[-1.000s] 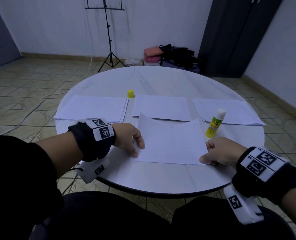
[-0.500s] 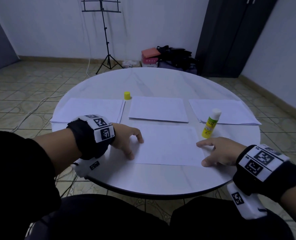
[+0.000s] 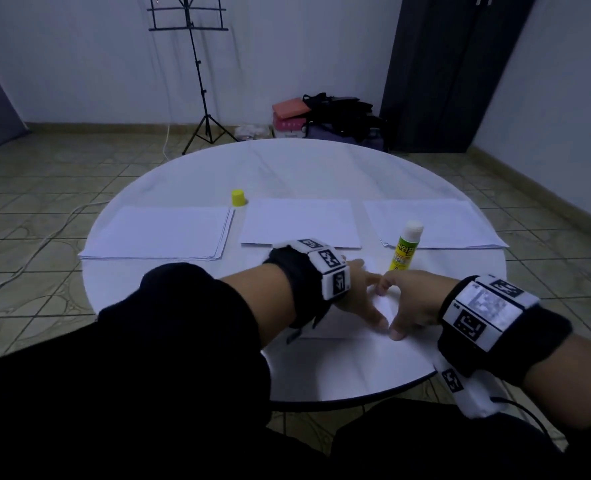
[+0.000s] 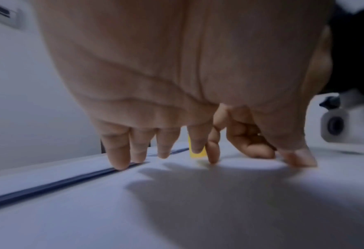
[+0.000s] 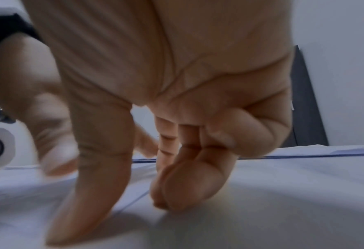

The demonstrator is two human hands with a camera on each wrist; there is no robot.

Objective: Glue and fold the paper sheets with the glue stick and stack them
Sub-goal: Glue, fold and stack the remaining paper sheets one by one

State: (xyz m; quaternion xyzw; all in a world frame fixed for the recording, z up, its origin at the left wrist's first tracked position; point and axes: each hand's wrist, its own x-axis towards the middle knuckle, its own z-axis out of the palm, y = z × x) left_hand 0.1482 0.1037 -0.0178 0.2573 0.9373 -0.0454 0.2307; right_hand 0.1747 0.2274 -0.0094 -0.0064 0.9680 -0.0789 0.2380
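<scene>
A folded white sheet [image 3: 385, 306] lies near the table's front edge, mostly hidden under my hands. My left hand [image 3: 373, 299] presses it with straight fingers [image 4: 119, 156] spread along its far edge. My right hand [image 3: 396, 306] meets it at the middle of the sheet, thumb [image 5: 87, 185] and forefinger pressed down and the other fingers curled under, holding nothing. The uncapped glue stick [image 3: 404, 247] stands upright just beyond my hands. Its yellow cap [image 3: 238, 197] sits farther back on the left.
Three lots of white paper lie in a row across the round table [image 3: 304, 168]: a thick stack [image 3: 159, 233] at left, sheets [image 3: 301, 221] in the middle, more sheets [image 3: 432, 223] at right. Beyond stand a music stand [image 3: 197, 81] and bags [image 3: 335, 116] on the floor.
The sheet's raised far part came down flat. Both hands then slid from the sheet's left and right edges inward and now meet at its middle.
</scene>
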